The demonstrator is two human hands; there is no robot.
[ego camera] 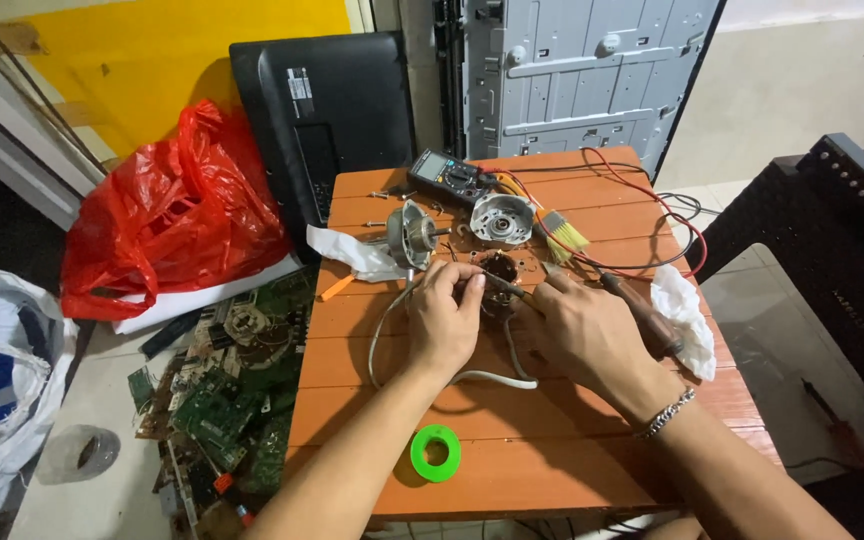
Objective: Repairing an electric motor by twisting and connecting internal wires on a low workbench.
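My left hand [446,322] rests on the orange wooden table [552,440], fingers pinched on a wire at the copper-wound motor stator [498,270]. My right hand [580,330] holds a thin dark tool [505,286] whose tip points into the same stator. A grey cable [472,377] loops out from under both hands. Behind the stator lie a metal motor housing [501,219] and a rotor with end cover [412,235].
A multimeter [452,177] with red leads, a small brush [560,236], a wooden-handled soldering iron [642,315], white cloths [687,312] and a green tape roll [436,452] lie on the table. Circuit boards [232,400], a red bag [167,215] and a black monitor [322,110] stand to the left.
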